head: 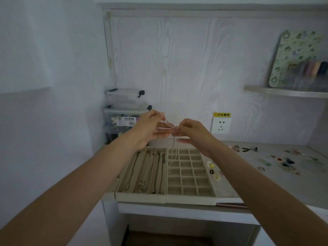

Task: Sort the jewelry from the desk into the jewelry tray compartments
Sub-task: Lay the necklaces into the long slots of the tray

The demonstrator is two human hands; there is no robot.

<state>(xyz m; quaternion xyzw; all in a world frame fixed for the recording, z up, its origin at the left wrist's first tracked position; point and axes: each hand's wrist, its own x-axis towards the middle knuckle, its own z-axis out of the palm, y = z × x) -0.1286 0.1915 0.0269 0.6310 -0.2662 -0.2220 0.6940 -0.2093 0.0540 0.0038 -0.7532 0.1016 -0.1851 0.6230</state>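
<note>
Left hand (150,126) and right hand (190,131) are meeting in the air above the far edge of the jewelry trays. The left thumb and forefinger are pinching the upper end of a thin chain necklace (173,142), while the remaining left fingers are extending toward the right hand. The right fingertips are curling in and pinching the same chain just at 3 o'clock of the left fingers. The chain is hanging down from between the two hands, its lower part trailing over the grid tray (191,197); whether its end is touching a compartment cannot be told.

The grid tray, divided into many small square compartments, is lying directly below the hands. Touching it at 9 o'clock is the long-slot tray (140,197), whose lengthwise channels are holding several chains. At 3 o'clock of the grid tray, on the desk (284,189), a few small pieces, including a yellowish one (210,164) and a black ring (212,171), are lying just beside its wall. Farther toward 2 o'clock, scattered jewelry (285,161) is lying well apart from the trays. At 11 o'clock, stacked clear storage boxes (124,110) are standing against the wall; at 1 o'clock a wall socket (221,125) is showing.
</note>
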